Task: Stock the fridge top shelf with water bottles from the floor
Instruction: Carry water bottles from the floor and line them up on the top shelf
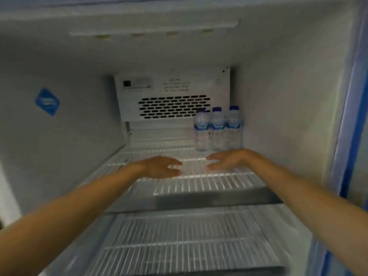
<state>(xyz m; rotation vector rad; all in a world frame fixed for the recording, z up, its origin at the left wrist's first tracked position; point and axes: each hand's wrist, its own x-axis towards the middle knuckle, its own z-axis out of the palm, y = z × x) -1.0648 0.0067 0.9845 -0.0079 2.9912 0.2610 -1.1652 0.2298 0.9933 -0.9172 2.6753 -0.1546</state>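
Though blurred, both hands' fingers wide and empty: left hand (161,167), right hand (229,160), before three water bottles (217,129).

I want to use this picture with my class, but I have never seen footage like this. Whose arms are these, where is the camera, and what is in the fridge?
There is one picture, taken by a wide-angle camera worn on a person's head, looking forward and down, so the two bare arms are the wearer's own. No machine is involved. The left hand and right hand reach over the wire top shelf of an open fridge; both are open and hold nothing. Three small water bottles with blue caps stand upright in a row at the back right corner of that shelf. Behind them is a vent panel. A lower wire shelf shows below, bare where visible.
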